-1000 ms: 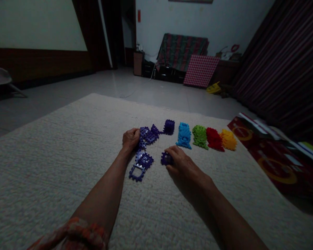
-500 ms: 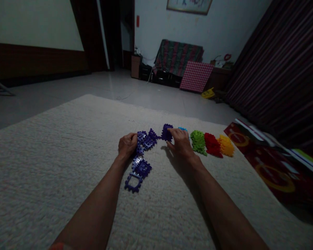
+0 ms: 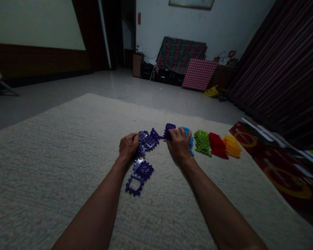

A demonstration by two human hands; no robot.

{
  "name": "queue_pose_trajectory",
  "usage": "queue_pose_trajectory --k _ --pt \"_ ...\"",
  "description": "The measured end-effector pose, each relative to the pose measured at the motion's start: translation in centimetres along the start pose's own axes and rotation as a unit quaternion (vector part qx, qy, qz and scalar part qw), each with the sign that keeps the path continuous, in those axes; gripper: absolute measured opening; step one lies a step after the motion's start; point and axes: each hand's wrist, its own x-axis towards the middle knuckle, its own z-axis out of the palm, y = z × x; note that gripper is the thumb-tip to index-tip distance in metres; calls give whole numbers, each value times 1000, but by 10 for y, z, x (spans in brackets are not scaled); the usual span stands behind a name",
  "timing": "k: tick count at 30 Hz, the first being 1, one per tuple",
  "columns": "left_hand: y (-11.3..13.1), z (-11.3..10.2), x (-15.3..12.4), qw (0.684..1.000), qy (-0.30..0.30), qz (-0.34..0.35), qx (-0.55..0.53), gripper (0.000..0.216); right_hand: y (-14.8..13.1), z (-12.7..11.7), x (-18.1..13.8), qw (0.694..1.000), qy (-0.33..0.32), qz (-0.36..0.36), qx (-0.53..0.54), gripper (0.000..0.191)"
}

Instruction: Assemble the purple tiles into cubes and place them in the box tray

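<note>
Notched purple interlocking tiles [image 3: 152, 140] lie in a loose, overlapping line on the pale rug. My left hand [image 3: 129, 146] is closed at the left side of this line, its fingertips against a tile whose edge they hide. Toward me lie a solid purple tile [image 3: 145, 170] and an open-framed purple tile [image 3: 135, 185]. My right hand [image 3: 179, 144] rests low at a small purple tile stack [image 3: 169, 131], fingers curled over its near right edge. Just beyond that hand, a pile of blue tiles [image 3: 191, 144] is partly covered by it.
To the right lie piles of green tiles [image 3: 202, 142], red tiles [image 3: 218, 144] and yellow tiles [image 3: 232, 146]. Dark red printed boxes [image 3: 276, 170] flank the rug [image 3: 67, 156] on the right. Farther back are a cloth-draped stand [image 3: 181, 53] and a red checked panel [image 3: 199, 74].
My right hand has lowered beside the purple stack, its thumb now tucked in, and more of the blue pile shows. My left hand stays at the purple tiles. The view has shifted slightly.
</note>
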Motion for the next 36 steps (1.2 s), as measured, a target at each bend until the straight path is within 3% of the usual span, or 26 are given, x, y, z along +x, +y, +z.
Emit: queue_pose_trajectory --k 10,16,22,31,36 --pt "-1 -1 0 1000 -4 9 -18 32 2 2 -1 1000 -7 6 11 48" --pt "-4 -2 3 996 -2 -13 -85 29 -14 -1 -3 987 -32 -88 130 35" --pt "0 -3 4 994 3 -3 -106 28 -34 14 -10 963 -68 -160 207 27" --pt "4 -3 2 997 7 15 -72 27 -39 15 -13 953 -77 -107 272 20" --pt "8 -4 0 996 12 42 -76 28 -39 10 -13 948 -43 -77 306 22"
